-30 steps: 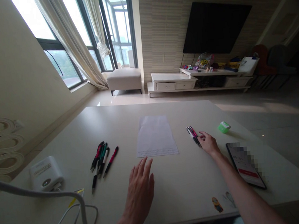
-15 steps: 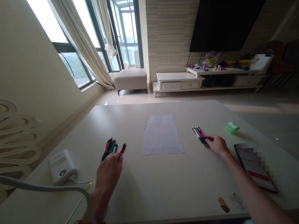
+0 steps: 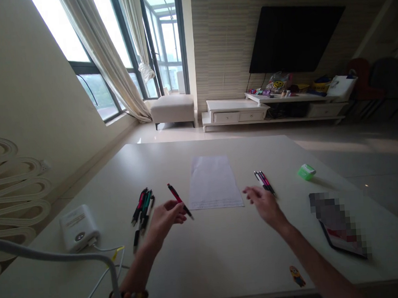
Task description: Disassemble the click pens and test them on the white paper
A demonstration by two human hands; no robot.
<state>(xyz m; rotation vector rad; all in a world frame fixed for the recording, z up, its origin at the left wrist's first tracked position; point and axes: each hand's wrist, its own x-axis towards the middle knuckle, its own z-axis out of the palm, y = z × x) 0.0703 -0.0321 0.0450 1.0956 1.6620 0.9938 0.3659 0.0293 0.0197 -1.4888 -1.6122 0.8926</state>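
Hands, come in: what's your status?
Left hand holds red-black pen. Right hand open beside other pens. Paper lies farther out, between hands.

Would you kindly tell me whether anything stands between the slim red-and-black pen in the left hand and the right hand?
Nothing visible blocks the way from the pen in the left hand to the right hand; only a flat white sheet of paper lies on the pale table between them.

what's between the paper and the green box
Between paper and green box, the head view shows a few pens, with the right hand close on their near side.
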